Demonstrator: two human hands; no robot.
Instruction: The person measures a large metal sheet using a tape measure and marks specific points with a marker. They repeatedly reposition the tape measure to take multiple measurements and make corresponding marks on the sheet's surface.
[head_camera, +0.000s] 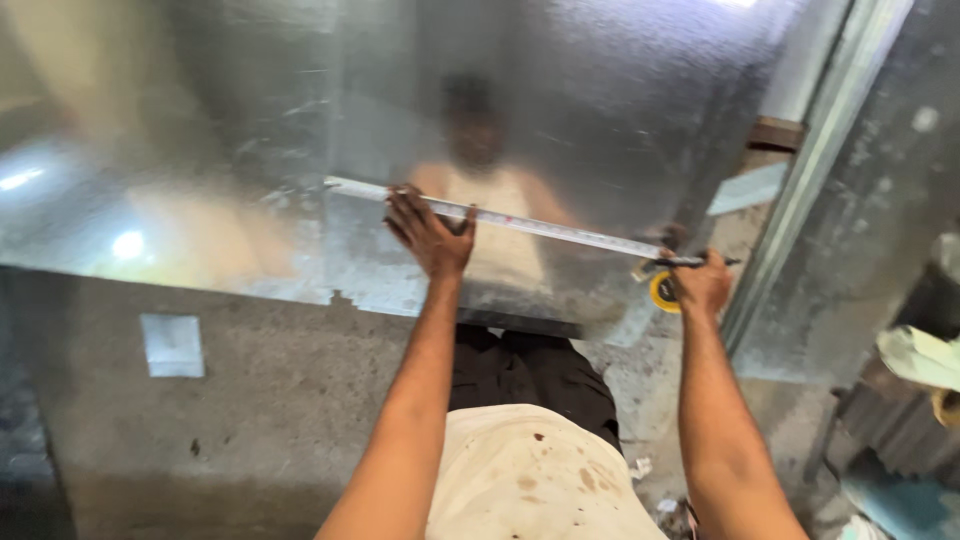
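Fingers (412, 215) of the left hand (432, 238) are spread flat, pressing the tape measure blade (520, 222) down onto the galvanized metal sheet (250, 150), not gripping it. The blade runs long-ways from far left to near right, straight across to the right hand (702, 283), which is curled shut around the yellow tape case (662, 291) at the sheet's right edge, and maybe a dark pencil too, it's too blurry to tell. The left hand sits mid-blade.
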